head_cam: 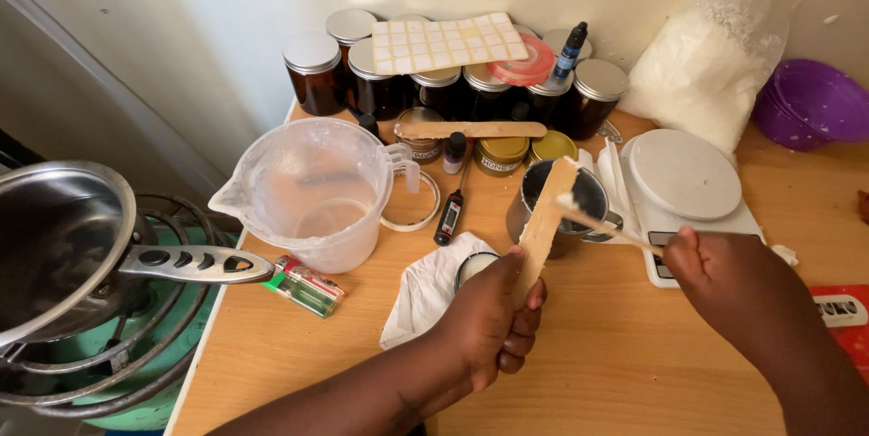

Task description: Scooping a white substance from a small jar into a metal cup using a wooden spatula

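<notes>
Wax-coated wooden stirrer [544,219] is gripped upright in the left hand [489,323], over the metal pitcher [566,205]; a thin stick [606,226], pinched by the right hand [724,277], is scraping it clean. Steady downward strokes are needed.

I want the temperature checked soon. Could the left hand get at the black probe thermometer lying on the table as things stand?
Probably not right away: the left hand is closed around a flat wooden stick. The black probe thermometer lies uncovered on the wooden table, close beyond it, so once the stick is put down the way looks free.
</notes>
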